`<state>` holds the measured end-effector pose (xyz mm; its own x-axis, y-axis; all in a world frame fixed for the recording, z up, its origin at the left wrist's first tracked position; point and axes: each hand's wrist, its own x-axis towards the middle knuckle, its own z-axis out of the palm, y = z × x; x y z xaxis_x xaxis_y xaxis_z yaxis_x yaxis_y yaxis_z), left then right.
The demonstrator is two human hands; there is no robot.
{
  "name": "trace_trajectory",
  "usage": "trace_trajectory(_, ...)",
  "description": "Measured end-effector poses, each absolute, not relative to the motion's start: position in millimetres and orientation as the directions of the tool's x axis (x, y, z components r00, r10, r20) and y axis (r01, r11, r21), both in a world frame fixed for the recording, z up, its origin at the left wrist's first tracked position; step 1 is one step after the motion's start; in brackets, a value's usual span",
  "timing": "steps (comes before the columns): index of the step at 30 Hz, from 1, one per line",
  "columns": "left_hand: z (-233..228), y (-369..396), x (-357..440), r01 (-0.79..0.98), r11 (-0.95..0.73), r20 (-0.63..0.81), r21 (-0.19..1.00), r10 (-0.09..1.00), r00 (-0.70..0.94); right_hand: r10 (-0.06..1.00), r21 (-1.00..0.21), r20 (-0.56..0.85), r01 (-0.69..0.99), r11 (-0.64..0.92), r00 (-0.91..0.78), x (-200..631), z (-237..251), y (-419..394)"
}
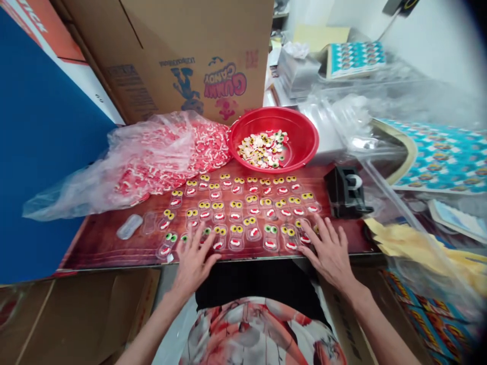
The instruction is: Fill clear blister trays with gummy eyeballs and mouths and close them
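Observation:
Rows of small clear plastic shells (pixel 243 213), each filled with two gummy eyes and a red-and-white gummy mouth, cover the dark red table (pixel 106 243). My left hand (pixel 194 261) lies flat with fingers spread on the front-left shells. My right hand (pixel 329 251) rests the same way, fingers apart, on the front-right shells. Neither hand grips anything. Behind the rows a red bowl (pixel 304 137) holds loose eye gummies, and a clear bag (pixel 152 157) of red-and-white mouth gummies lies to its left.
Two empty clear shells (pixel 131 225) lie at the table's left. A black tape dispenser (pixel 346 192) stands at the right. A large gummy candy carton (pixel 182 56) rises behind. Printed sheets (pixel 445 157), clear plastic film and yellow paper (pixel 411 243) crowd the right side. Cardboard boxes (pixel 76 314) sit below.

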<state>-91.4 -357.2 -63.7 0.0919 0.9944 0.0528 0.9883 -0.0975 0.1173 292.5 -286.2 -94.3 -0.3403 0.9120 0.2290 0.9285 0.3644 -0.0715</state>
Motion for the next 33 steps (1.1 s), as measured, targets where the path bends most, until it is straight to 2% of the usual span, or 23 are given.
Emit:
trace_trajectory(2,-64.6,-357.9,-107.8,0.997,0.008,0.017,0.073,1.0,-0.01,0.909,-0.041,0.2,0.924,0.38,-0.365,288.2,-95.6,-282.7)
trace_trajectory(5,-67.8,-352.4,-121.9,0.996,0.064,-0.034,0.067,0.998,-0.062,0.907,-0.016,0.16,0.918,0.396,-0.388,284.0,-94.6,-274.7)
trace_trajectory(10,-75.3,-334.8,-125.0,0.99,0.075,-0.053,0.12,0.996,-0.069,0.892,-0.013,0.16,0.903,0.43,-0.422,279.5,-94.0,-264.8)
trace_trajectory(15,-69.7,-327.3,-124.0,0.975,0.097,-0.037,0.198,0.995,-0.091,0.88,-0.058,0.235,0.898,0.436,-0.412,268.4,-89.3,-265.3)
trace_trajectory(18,-66.1,-340.0,-133.2,0.964,0.188,0.008,0.187,0.981,-0.193,0.85,-0.108,0.284,0.865,0.489,-0.445,252.5,-84.0,-271.7)
trace_trajectory(22,-67.6,-358.2,-148.5,0.929,0.345,-0.039,0.138,0.939,-0.343,0.783,-0.123,0.251,0.783,0.609,-0.57,225.3,-83.2,-278.1)
trace_trajectory(28,-72.0,-340.0,-147.4,0.938,0.33,-0.092,0.101,0.942,-0.322,0.755,-0.099,0.249,0.759,0.643,-0.607,209.1,-92.4,-264.4)
trace_trajectory(33,-66.6,-336.6,-159.5,0.935,0.305,-0.086,0.181,0.952,-0.294,0.752,-0.123,0.254,0.751,0.649,-0.608,206.9,-86.7,-258.7)
